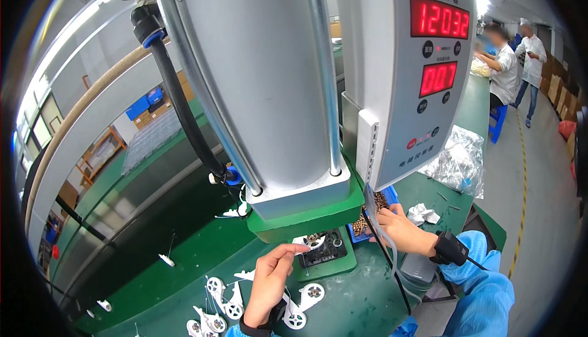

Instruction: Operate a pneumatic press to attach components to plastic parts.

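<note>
The half-curled left hand [269, 280] touches a white plastic wheel [299, 240] on a black metal block [331, 249], grip unclear. The right hand [402, 233], fingers bent, reaches a blue plastic bin [390, 195], its hold hidden.

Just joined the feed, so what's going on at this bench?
A person's left hand is at a white part on the black block beneath the press. The right hand is at the blue bin of small brass-coloured pieces; whether it grips one can't be made out. More white wheeled parts lie on the green table near the left hand.
</note>
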{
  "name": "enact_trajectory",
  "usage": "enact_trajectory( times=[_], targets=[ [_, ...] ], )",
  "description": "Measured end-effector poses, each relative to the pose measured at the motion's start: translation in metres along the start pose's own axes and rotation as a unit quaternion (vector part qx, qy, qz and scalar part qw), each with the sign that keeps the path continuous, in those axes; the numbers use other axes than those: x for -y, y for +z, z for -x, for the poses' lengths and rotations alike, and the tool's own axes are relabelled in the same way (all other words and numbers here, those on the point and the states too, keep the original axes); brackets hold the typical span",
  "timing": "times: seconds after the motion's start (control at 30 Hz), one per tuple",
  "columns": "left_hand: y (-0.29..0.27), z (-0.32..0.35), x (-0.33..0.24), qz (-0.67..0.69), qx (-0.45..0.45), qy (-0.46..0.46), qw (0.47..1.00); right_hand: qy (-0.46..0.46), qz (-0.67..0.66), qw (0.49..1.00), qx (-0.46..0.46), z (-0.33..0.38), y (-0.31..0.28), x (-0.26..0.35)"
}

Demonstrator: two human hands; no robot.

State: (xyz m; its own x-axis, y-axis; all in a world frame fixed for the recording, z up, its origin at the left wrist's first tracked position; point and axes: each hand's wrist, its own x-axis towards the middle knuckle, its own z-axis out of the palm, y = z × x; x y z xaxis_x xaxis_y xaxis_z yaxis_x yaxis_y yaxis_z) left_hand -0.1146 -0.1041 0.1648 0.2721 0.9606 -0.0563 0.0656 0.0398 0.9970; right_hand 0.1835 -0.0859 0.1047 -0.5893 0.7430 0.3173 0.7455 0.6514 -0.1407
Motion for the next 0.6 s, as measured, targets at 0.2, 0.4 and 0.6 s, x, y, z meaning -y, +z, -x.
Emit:
enact_trajectory(
  times=[0.2, 0.4, 0.6],
  targets=[
    [-0.003, -0.007, -0.002, -0.01, 0.024, 0.019, 0.999, -0.009, -0.004, 0.999, -0.048, 0.002, 0.003, 0.002],
    [0.0, -0.004, 0.012, 0.026, 0.03, 0.033, 0.999, 0.007, -0.031, 0.997, -0.065, 0.001, 0.001, 0.006],
    [0.001, -0.004, -0.005, -0.09, 0.028, 0.032, 0.995, 0.035, -0.037, 0.995, -0.085, -0.002, -0.01, 0.009]
  ],
)
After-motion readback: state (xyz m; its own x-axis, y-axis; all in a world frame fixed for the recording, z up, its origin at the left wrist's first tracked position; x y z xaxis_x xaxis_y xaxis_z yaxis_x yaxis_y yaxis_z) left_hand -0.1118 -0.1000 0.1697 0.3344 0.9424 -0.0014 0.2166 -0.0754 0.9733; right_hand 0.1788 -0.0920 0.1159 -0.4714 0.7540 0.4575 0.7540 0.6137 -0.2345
